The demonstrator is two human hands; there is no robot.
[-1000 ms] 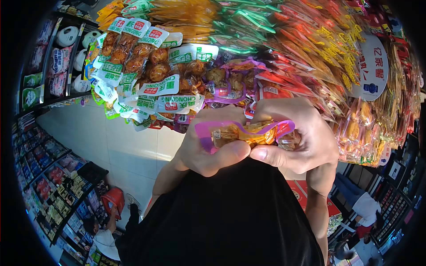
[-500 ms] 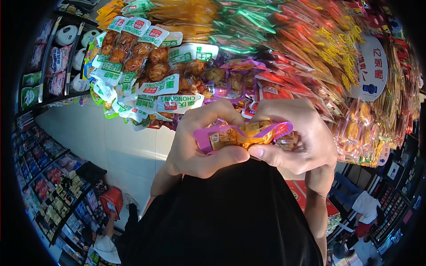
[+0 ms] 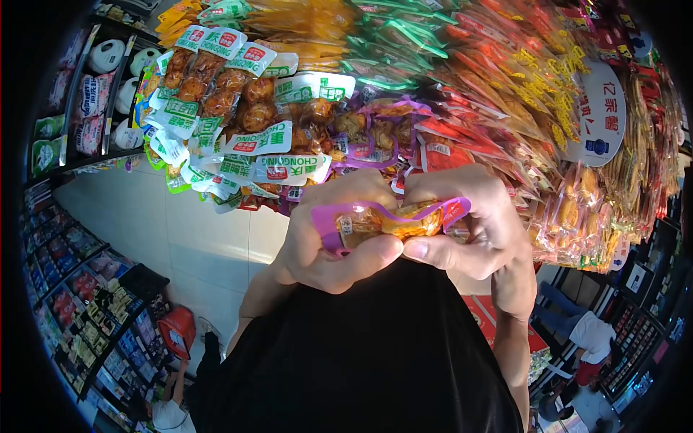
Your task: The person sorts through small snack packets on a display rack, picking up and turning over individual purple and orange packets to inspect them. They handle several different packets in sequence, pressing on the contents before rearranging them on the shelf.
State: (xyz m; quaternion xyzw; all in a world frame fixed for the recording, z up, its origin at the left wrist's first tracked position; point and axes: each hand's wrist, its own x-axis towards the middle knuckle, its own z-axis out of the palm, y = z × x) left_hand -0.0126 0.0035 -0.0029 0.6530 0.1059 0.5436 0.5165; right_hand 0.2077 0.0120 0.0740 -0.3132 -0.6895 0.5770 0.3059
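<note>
Close in front of my chest, both hands grip one purple-edged, clear vacuum snack packet (image 3: 364, 222) with brownish-orange food inside. My left hand (image 3: 328, 242) is closed around its left end, thumb pressed along the lower side. The other end is pinched by my right hand (image 3: 484, 224), its fingers curled behind and its thumb in front. My two thumb tips nearly meet at the packet's middle. Just beyond my hands lie similar purple-edged packets (image 3: 379, 133). White and green packets of round brown food (image 3: 260, 115) are piled to their left.
Red packets (image 3: 498, 119), green packets (image 3: 397, 43) and orange packets (image 3: 303, 32) stand in dense rows across the display. A white oval sign (image 3: 599, 115) stands at right. Shelves (image 3: 94, 303) line the left; a person with a red basket (image 3: 177, 328) is below. Another person (image 3: 592, 335) is at right.
The packet now looks flatter and its right end shows more, with my right hand shifted slightly left and down. At lower left, the other person has moved slightly lower.
</note>
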